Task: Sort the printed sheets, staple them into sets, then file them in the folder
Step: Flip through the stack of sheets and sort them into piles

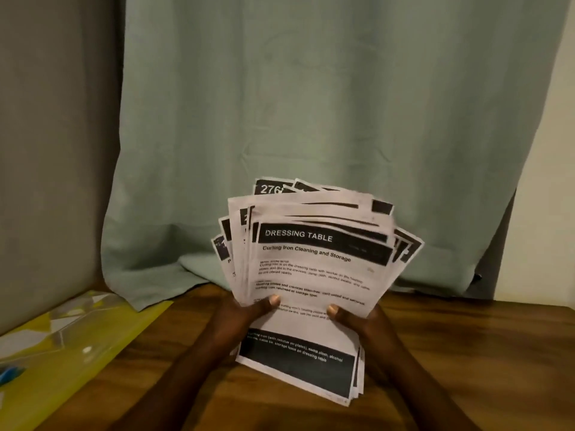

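A fanned stack of printed sheets (314,275) is held up over the wooden table (217,399); the top sheet is headed "DRESSING TABLE". My left hand (245,315) grips the stack's lower left side, thumb on the front page. My right hand (357,321) grips the lower right side, thumb likewise on the front. The sheets splay out at the top, their black header bars showing. A yellow-green folder (102,346) lies flat on the table at the left, with a clear plastic cover (62,325) over part of it. No stapler can be made out.
A pale green curtain (311,119) hangs right behind the table, its hem on the tabletop. A grey panel (46,150) stands at the left. A small blue object (9,373) lies at the left edge by the folder.
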